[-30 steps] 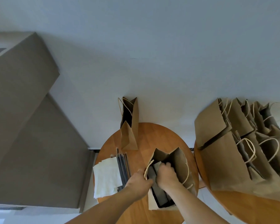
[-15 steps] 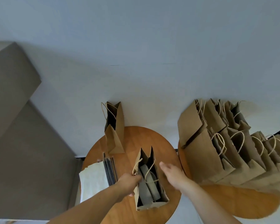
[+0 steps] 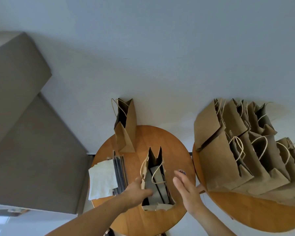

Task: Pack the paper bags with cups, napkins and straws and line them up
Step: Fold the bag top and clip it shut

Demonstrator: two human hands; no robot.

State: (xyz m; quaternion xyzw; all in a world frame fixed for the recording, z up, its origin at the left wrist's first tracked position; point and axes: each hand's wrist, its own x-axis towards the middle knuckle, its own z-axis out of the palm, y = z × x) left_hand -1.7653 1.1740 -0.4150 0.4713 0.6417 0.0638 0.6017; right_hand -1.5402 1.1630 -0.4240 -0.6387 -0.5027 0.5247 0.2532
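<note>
The bag (image 3: pixel 154 160) in front of you is plain kraft brown with cream twine handles (image 3: pixel 140 168), and the contents (image 3: pixel 157 191) you see inside are grey, crossed by a thin black line. The far bag (image 3: pixel 129 130) and the row of bags (image 3: pixel 216 160) share that unprinted brown. Your napkins (image 3: pixel 102 181) are off-white, the straws (image 3: pixel 120 174) black. The table (image 3: pixel 174 150) and right table (image 3: pixel 245 217) show warm orange-brown wood grain. A small disc (image 3: pixel 182 172) carries red and blue marks. The wall (image 3: pixel 160 65) is pale blue-grey.
</note>
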